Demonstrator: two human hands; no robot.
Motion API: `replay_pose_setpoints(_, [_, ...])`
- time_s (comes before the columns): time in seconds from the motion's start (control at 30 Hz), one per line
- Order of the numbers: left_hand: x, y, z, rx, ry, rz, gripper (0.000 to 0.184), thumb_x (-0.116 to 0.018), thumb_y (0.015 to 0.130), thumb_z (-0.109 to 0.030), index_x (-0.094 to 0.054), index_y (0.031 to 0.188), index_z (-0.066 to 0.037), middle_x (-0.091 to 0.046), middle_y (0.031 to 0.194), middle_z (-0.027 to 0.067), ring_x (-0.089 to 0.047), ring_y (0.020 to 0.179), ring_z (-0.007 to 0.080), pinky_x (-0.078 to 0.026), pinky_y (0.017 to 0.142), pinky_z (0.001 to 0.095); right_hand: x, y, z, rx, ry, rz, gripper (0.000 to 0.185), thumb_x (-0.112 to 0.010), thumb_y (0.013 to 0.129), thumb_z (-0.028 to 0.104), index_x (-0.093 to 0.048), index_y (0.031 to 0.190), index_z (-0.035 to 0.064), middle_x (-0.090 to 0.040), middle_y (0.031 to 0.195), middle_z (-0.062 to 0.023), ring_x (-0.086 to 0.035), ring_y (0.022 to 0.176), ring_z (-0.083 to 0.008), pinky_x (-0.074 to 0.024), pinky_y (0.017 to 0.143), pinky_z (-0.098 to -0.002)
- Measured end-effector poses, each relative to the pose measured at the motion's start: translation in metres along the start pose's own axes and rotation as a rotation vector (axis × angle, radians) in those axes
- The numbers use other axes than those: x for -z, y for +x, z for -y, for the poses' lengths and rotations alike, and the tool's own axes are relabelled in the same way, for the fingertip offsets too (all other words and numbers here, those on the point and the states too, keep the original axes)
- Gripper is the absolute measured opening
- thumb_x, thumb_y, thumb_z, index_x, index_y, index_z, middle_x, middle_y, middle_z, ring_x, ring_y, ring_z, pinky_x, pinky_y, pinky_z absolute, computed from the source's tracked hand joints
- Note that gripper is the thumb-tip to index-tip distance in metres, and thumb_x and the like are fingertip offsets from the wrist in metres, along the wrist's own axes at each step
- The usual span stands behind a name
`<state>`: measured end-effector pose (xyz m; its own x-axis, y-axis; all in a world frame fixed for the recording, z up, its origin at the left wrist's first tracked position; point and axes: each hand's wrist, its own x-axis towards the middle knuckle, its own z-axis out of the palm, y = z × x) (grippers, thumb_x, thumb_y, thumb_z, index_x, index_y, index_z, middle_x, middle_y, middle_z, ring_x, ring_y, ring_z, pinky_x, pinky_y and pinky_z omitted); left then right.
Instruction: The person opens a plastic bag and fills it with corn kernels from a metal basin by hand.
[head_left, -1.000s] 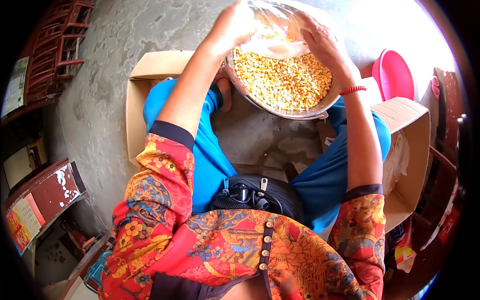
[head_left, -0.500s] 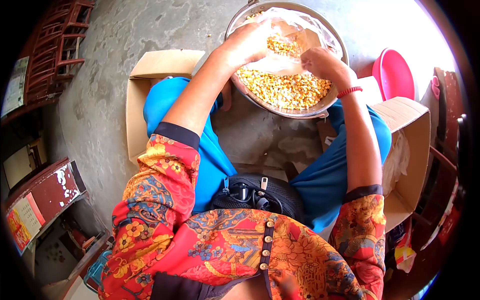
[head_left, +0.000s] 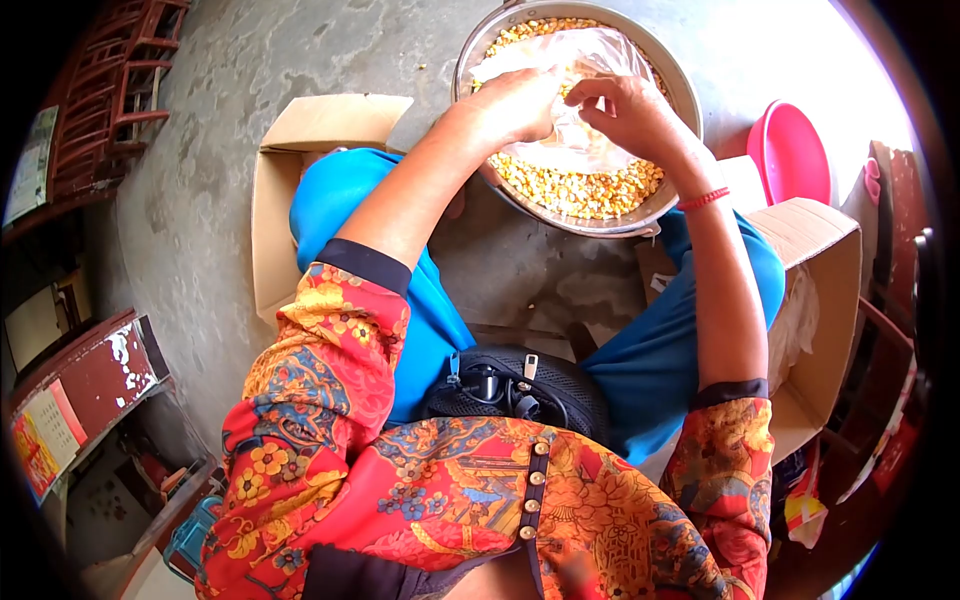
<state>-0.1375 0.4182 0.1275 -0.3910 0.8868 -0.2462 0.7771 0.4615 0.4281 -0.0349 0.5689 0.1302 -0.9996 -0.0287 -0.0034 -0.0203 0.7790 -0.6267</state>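
Note:
A large metal pot [head_left: 690,110] holds yellow corn kernels [head_left: 590,192] in a thick layer. Over them lies a clear plastic bag [head_left: 590,150], its mouth drawn together between my hands. My left hand [head_left: 520,103] is closed on the bag's edge, with its fingertips partly hidden. Close beside it, my right hand [head_left: 632,112], a red bracelet at the wrist, has its fingers curled and pinches the bag near the same spot. What lies inside the bag is hard to make out.
Open cardboard boxes stand on the left [head_left: 275,210] and right [head_left: 815,300] of my knees. Past the pot on the right is a pink basin [head_left: 790,150]. A black waist bag [head_left: 515,395] sits on my lap. Wooden furniture [head_left: 120,100] stands far left.
My hands have come together over the pot, the right one moving left. The bag's mouth, spread wide before with kernels visible through it, is now gathered. More kernels show at the pot's far side.

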Motion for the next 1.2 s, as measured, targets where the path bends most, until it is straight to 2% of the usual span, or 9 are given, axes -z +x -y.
replay_pose_setpoints(0.13, [-0.011,0.004,0.002,0.014,-0.029,0.072,0.067,-0.059,0.066,-0.008,-0.037,0.129,-0.002,-0.057,0.106,0.0243,-0.056,0.097,0.0347,-0.045,0.084,0.0388,0.005,-0.019,-0.020,-0.154,-0.249,0.441,0.040,-0.068,0.066,0.015,-0.062,0.105,0.0093,-0.065,0.090,-0.0140,-0.062,0.079,-0.0272,-0.0479,0.071,-0.0354])
replay_pose_setpoints(0.4, [-0.022,0.008,0.008,0.001,-0.044,0.028,0.064,-0.063,0.064,-0.013,-0.042,0.124,0.000,-0.058,0.103,0.0235,-0.057,0.095,0.0344,-0.047,0.081,0.0386,-0.034,-0.021,-0.058,-0.285,-0.344,0.553,0.060,-0.071,0.061,0.011,-0.053,0.118,0.0073,-0.058,0.109,-0.0183,-0.056,0.101,-0.0308,-0.0456,0.084,-0.0373])
replay_pose_setpoints(0.47, [-0.014,0.005,0.004,0.036,-0.050,0.080,0.064,-0.063,0.065,-0.015,-0.041,0.123,0.001,-0.059,0.101,0.0243,-0.058,0.093,0.0348,-0.047,0.081,0.0389,-0.043,-0.016,-0.067,-0.243,-0.358,0.493,0.064,-0.065,0.065,0.003,-0.045,0.126,0.0100,-0.051,0.120,-0.0200,-0.051,0.110,-0.0322,-0.0426,0.090,-0.0381])
replay_pose_setpoints(0.57, [-0.005,0.001,-0.003,0.063,-0.060,0.029,0.066,-0.064,0.066,-0.016,-0.039,0.124,0.002,-0.059,0.100,0.0256,-0.059,0.092,0.0356,-0.047,0.081,0.0393,-0.049,-0.006,-0.065,-0.243,-0.615,-0.079,0.071,-0.049,0.074,-0.008,-0.029,0.137,0.0170,-0.033,0.138,-0.0154,-0.032,0.128,-0.0329,-0.0309,0.102,-0.0426])
replay_pose_setpoints(0.67, [-0.015,0.005,0.004,-0.044,-0.029,-0.233,0.058,-0.060,0.069,-0.009,-0.039,0.120,0.011,-0.060,0.089,0.0272,-0.062,0.085,0.0347,-0.051,0.073,0.0397,-0.044,-0.001,-0.064,-0.222,-0.590,-0.216,0.070,-0.051,0.073,-0.008,-0.033,0.136,0.0180,-0.035,0.136,-0.0133,-0.032,0.127,-0.0337,-0.0267,0.106,-0.0423])
replay_pose_setpoints(0.83, [-0.022,0.001,0.001,0.035,0.043,-0.064,0.050,-0.057,0.072,-0.007,-0.041,0.116,0.010,-0.061,0.091,0.0263,-0.062,0.086,0.0339,-0.050,0.075,0.0406,-0.050,-0.008,-0.067,-0.188,-0.629,-0.032,0.052,-0.052,0.076,0.000,-0.046,0.126,0.0149,-0.048,0.123,-0.0170,-0.041,0.121,-0.0323,-0.0338,0.099,-0.0411])
replay_pose_setpoints(1.0, [-0.014,-0.001,-0.005,0.048,0.089,0.163,0.053,-0.054,0.071,-0.005,-0.039,0.120,0.011,-0.060,0.096,0.0259,-0.061,0.091,0.0327,-0.050,0.076,0.0393,-0.033,0.012,-0.022,-0.031,-0.197,-0.150,0.039,-0.056,0.075,0.004,-0.052,0.113,0.0102,-0.062,0.083,-0.0191,-0.059,0.082,-0.0356,-0.0476,0.072,-0.0423])
replay_pose_setpoints(1.03, [-0.015,0.000,-0.005,0.046,0.091,0.165,0.053,-0.054,0.071,-0.005,-0.039,0.120,0.011,-0.060,0.096,0.0259,-0.061,0.091,0.0327,-0.050,0.076,0.0393,-0.039,0.009,-0.019,-0.052,-0.188,-0.102,0.054,-0.059,0.071,0.002,-0.046,0.123,0.0113,-0.060,0.075,-0.0164,-0.060,0.077,-0.0324,-0.0482,0.070,-0.0391])
replay_pose_setpoints(1.2, [-0.027,0.007,0.002,0.147,0.126,0.100,0.075,-0.058,0.069,-0.009,-0.024,0.133,0.010,-0.059,0.103,0.0248,-0.060,0.096,0.0306,-0.049,0.081,0.0387,-0.072,-0.015,-0.054,-0.071,-0.303,0.320,0.071,-0.060,0.068,-0.001,-0.034,0.134,0.0079,-0.046,0.121,-0.0227,-0.051,0.107,-0.0371,-0.0427,0.089,-0.0411])
